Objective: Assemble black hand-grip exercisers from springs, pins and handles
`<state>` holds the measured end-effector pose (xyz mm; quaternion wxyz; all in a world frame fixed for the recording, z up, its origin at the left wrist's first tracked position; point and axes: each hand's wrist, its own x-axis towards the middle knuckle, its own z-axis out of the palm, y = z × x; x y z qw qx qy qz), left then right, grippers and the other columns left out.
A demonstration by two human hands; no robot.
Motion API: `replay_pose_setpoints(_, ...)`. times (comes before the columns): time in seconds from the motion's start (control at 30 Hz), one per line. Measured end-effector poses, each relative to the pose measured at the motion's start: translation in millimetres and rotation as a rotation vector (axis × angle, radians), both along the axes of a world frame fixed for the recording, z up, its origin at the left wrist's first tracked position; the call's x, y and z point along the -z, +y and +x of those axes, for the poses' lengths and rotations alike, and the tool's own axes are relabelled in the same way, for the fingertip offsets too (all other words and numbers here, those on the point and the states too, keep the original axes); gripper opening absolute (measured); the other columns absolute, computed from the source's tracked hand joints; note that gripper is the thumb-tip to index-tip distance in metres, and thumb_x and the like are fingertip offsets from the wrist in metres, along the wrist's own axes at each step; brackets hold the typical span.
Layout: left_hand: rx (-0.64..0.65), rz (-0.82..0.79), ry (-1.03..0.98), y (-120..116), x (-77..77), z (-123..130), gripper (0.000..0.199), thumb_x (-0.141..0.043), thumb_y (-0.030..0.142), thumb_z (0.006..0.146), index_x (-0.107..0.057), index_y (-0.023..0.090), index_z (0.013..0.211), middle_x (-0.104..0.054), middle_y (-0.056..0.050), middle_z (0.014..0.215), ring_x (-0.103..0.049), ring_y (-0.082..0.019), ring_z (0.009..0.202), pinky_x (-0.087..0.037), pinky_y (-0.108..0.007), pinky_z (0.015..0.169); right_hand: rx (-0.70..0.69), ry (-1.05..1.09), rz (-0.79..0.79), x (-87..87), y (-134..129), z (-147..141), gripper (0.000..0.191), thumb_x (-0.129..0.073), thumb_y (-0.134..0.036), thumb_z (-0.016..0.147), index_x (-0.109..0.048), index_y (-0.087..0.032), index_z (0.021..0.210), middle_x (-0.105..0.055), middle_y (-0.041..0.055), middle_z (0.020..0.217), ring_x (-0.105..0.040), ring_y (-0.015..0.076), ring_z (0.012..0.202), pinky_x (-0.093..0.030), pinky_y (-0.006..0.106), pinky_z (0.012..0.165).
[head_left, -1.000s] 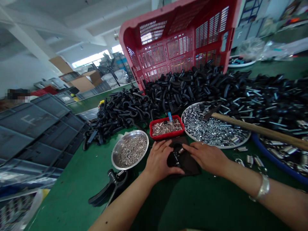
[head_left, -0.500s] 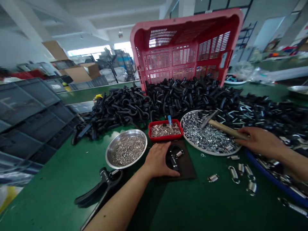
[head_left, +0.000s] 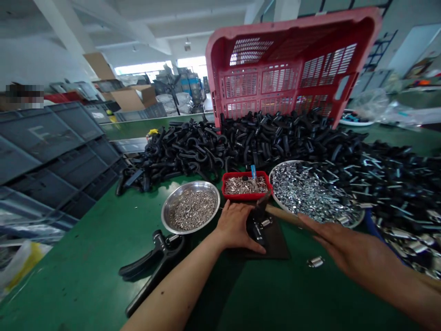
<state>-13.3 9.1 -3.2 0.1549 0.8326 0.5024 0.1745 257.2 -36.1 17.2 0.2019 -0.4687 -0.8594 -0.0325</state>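
My left hand (head_left: 237, 227) rests over a dark flat pad (head_left: 277, 246), thumb and fingers curved around a black hand-grip part (head_left: 257, 233) lying on it. A coil spring (head_left: 266, 223) shows beside that part; my fingers cover some of it. In my right hand (head_left: 354, 253) is a hammer (head_left: 284, 214), held by its wooden handle. Its blurred head is just above the far side of the black part; whether they touch I cannot tell. Left of my forearm lies a black hand grip (head_left: 158, 257) with a spring across it.
Behind the pad stand a metal bowl (head_left: 166, 212) of small metal pieces, a red tray (head_left: 246, 197) of pins and a white plate (head_left: 275, 195) of metal parts. Black handles (head_left: 193, 151) pile up before a tipped red crate (head_left: 222, 59). A loose spring (head_left: 315, 262) lies right.
My right hand has brought the hammer from above the white plate leftward and down to the pad. My left hand stays at the black part. The view has shifted slightly.
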Motion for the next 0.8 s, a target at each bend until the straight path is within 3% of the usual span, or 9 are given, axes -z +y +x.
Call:
replay_pose_setpoints(0.1,0.014,0.026,0.028,-5.1,-0.7,-0.1,0.104,-0.062,0.074,0.036,-0.043,0.023,0.125,-0.050,-0.008,0.122,-0.040,-0.031,0.115,-0.006,-0.053,0.106,0.024,0.014,0.003,-9.9,9.5,20.4,0.052,-0.043,-0.036,0.083,-0.031,-0.037,0.134,-0.062,0.0017,0.111,-0.064,0.0240,0.085,-0.055,0.040,0.068)
replay_pose_setpoints(0.17,-0.023,0.080,0.062,-13.5,0.0,1.9,0.102,-0.061,0.074,0.040,-0.043,0.021,0.125,-0.047,-0.009,0.126,-0.037,-0.032,0.117,-0.009,-0.052,0.106,0.109,0.017,0.027,-15.7,23.1,43.8,0.051,-0.046,-0.040,0.081,-0.037,-0.035,0.131,-0.064,0.0042,0.108,-0.065,0.0257,0.079,-0.055,0.040,0.062)
replay_pose_setpoints(0.3,-0.103,0.136,0.149,-33.9,8.9,8.2,0.076,-0.059,0.063,0.062,-0.046,0.020,0.123,-0.048,-0.009,0.125,-0.044,-0.029,0.108,-0.036,-0.044,0.094,0.356,-0.092,-0.072,-15.8,62.8,103.7,0.044,-0.049,-0.046,0.080,-0.057,-0.025,0.117,-0.070,0.0121,0.076,-0.063,0.0238,0.055,-0.050,0.035,0.047)
replay_pose_setpoints(0.4,-0.103,0.133,0.182,-39.8,16.8,11.3,0.070,-0.054,0.058,0.070,-0.043,0.019,0.126,-0.050,-0.010,0.121,-0.048,-0.028,0.102,-0.043,-0.040,0.085,0.436,-0.198,-0.080,-10.7,81.0,122.9,0.040,-0.047,-0.048,0.080,-0.065,-0.023,0.106,-0.069,0.0130,0.070,-0.061,0.0243,0.051,-0.046,0.035,0.043)
replay_pose_setpoints(0.5,-0.082,0.117,0.180,-35.1,12.1,11.3,0.070,-0.058,0.056,0.067,-0.045,0.020,0.125,-0.054,-0.010,0.115,-0.048,-0.027,0.103,-0.042,-0.039,0.087,0.343,-0.213,0.170,-5.1,75.5,86.7,0.032,-0.045,-0.038,0.081,-0.067,-0.022,0.098,-0.068,0.0130,0.089,-0.062,0.0309,0.074,-0.048,0.047,0.059)
replay_pose_setpoints(0.57,-0.066,0.091,0.164,-29.3,-1.4,9.7,0.067,-0.060,0.056,0.064,-0.050,0.021,0.120,-0.056,-0.009,0.113,-0.050,-0.027,0.102,-0.042,-0.036,0.086,0.143,-0.106,0.228,-1.5,64.3,38.8,0.032,-0.046,-0.031,0.082,-0.061,-0.021,0.108,-0.063,0.0104,0.105,-0.056,0.0306,0.098,-0.046,0.050,0.077)
replay_pose_setpoints(0.67,-0.057,-0.001,0.085,-18.7,-30.3,5.8,0.053,-0.055,0.055,0.068,-0.059,0.022,0.109,-0.061,-0.007,0.104,-0.055,-0.024,0.094,-0.045,-0.032,0.079,-0.253,0.068,0.025,1.7,55.5,-29.5,0.031,-0.048,-0.022,0.082,-0.058,-0.021,0.111,-0.062,0.0060,0.109,-0.054,0.0210,0.103,-0.044,0.039,0.087)
replay_pose_setpoints(0.73,-0.060,-0.152,-0.039,-9.5,-46.3,2.9,0.046,-0.047,0.056,0.074,-0.064,0.021,0.097,-0.065,-0.006,0.091,-0.059,-0.021,0.083,-0.046,-0.029,0.070,-0.312,0.224,-0.133,2.0,59.0,-53.8,0.024,-0.050,-0.022,0.081,-0.062,-0.021,0.102,-0.066,0.0040,0.098,-0.058,0.0167,0.094,-0.046,0.033,0.083)
replay_pose_setpoints(0.8,-0.071,-0.397,-0.198,2.7,-54.2,0.4,0.051,-0.035,0.059,0.079,-0.067,0.019,0.084,-0.066,-0.005,0.076,-0.060,-0.018,0.068,-0.045,-0.026,0.059,-0.283,0.361,-0.320,2.4,67.4,-60.2,0.020,-0.053,-0.026,0.080,-0.064,-0.021,0.095,-0.068,0.0028,0.090,-0.060,0.0151,0.085,-0.048,0.030,0.077)
